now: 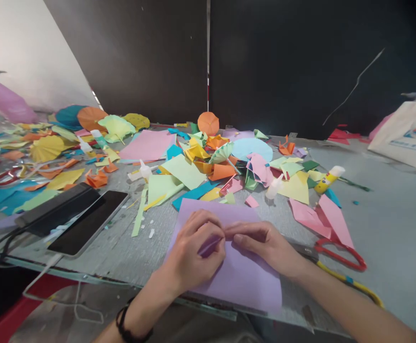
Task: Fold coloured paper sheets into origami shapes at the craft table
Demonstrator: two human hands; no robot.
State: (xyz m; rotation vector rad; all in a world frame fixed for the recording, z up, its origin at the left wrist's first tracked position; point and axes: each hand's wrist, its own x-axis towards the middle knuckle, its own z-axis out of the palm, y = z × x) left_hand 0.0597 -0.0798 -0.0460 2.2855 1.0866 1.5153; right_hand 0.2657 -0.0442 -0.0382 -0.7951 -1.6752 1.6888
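A purple sheet of paper (243, 286) lies on the grey table, its near edge reaching past the table's front edge. Over the sheet, my left hand (201, 247) has its thumb and index finger pressed together in a pinch; what sits between the tips is too small to make out. My right hand (261, 240) meets it from the right, thumb and fingers close together near the left fingertips, with anything between them hidden. Scissors with red and yellow handles (340, 255) rest beneath and beside my right forearm.
Paper scraps and folded pieces (168, 183) cover the table behind the sheet. A phone (88, 223) and a black case (60, 207) lie at the left. A glue stick (329, 179) and a tote bag (406, 133) are at the right.
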